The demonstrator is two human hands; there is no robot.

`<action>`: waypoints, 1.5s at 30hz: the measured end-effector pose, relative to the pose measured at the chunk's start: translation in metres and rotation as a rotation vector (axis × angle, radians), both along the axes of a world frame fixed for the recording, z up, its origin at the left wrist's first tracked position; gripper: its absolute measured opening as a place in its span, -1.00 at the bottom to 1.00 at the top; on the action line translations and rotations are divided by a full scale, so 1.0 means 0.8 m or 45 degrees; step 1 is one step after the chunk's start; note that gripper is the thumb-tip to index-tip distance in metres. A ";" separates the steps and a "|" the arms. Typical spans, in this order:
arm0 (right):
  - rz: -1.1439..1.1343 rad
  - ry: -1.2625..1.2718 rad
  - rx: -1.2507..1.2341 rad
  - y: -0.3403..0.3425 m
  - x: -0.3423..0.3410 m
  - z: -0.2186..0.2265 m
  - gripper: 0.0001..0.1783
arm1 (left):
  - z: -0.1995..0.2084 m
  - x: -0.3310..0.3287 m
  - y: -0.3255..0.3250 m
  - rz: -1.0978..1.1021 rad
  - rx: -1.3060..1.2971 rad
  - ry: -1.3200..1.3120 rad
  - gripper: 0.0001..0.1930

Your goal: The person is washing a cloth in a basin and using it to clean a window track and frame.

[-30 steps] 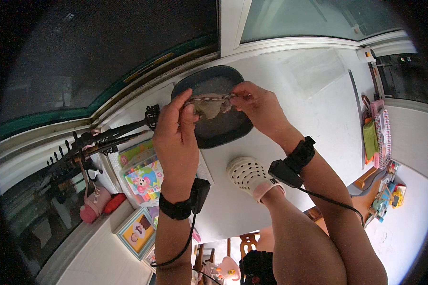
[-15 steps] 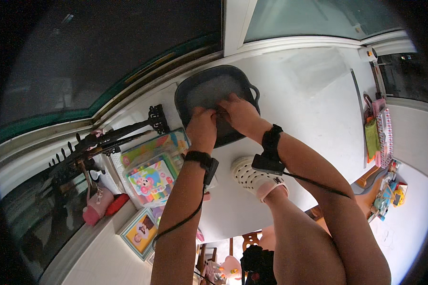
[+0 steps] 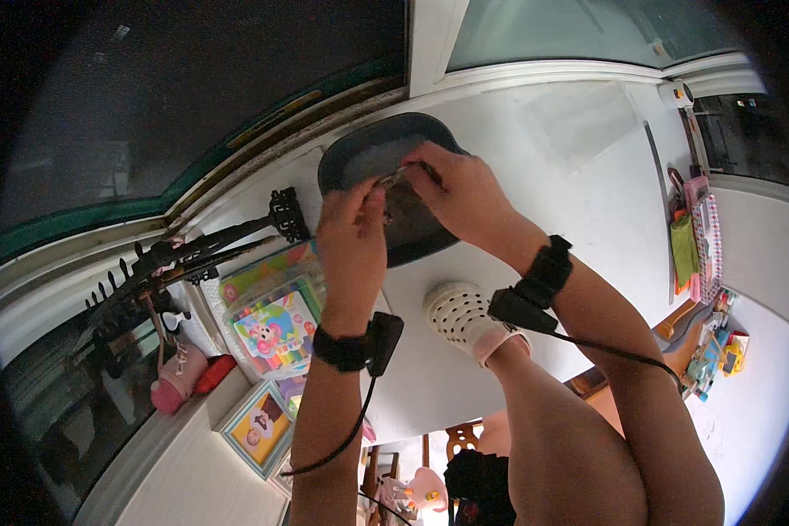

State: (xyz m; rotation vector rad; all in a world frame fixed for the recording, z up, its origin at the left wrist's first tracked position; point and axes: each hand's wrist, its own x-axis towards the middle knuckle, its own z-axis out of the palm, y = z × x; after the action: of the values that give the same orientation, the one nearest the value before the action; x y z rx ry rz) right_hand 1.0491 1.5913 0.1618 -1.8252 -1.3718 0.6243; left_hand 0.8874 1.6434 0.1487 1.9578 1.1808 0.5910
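Observation:
A dark grey basin with rounded corners stands on the white surface, with something pale and cloudy in its far part. Above it, both hands pinch a small, thin, crumpled strip that runs between them; it is too small to tell its kind. My left hand has its fingers closed on the strip's left end. Over the basin's right side, my right hand grips the other end with thumb and fingers. The hands hide much of the basin's inside, and its side handle is covered.
My foot in a white clog is on the white surface near the basin. To the left are a black ornate rack, a colourful plastic case and a framed photo. A window borders the far left.
Both hands have risen from inside the basin and moved apart, the left one leftward. The thin strip now shows between them.

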 end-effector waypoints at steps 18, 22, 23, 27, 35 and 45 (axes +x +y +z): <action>0.299 -0.103 0.011 -0.010 0.000 0.042 -0.63 | 0.061 0.016 -0.003 0.191 -0.725 -0.555 -0.78; 0.261 -0.291 -0.071 -0.005 -0.003 -0.010 -0.68 | 0.003 -0.005 -0.008 0.134 -0.486 -0.233 -0.76; 0.262 -0.435 -0.115 -0.004 -0.007 -0.027 -0.71 | -0.007 -0.011 -0.015 0.163 -0.619 -0.362 -0.74; 0.385 -0.874 -0.309 0.006 -0.019 -0.095 -0.74 | -0.023 -0.016 -0.036 0.174 -0.622 -0.153 -0.68; 0.417 -0.812 -0.516 0.017 -0.017 -0.094 -0.76 | -0.055 -0.039 -0.048 0.147 -0.602 -0.166 -0.62; 0.346 -0.255 -0.028 0.005 0.007 0.059 -0.80 | -0.050 0.020 0.008 -0.316 0.355 -0.032 -0.51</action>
State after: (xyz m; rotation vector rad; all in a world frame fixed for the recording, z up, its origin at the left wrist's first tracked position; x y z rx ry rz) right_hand 1.0544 1.5950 0.2092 -1.7706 -1.7729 0.6081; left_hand 0.9031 1.6499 0.1089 2.2815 0.8565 0.6738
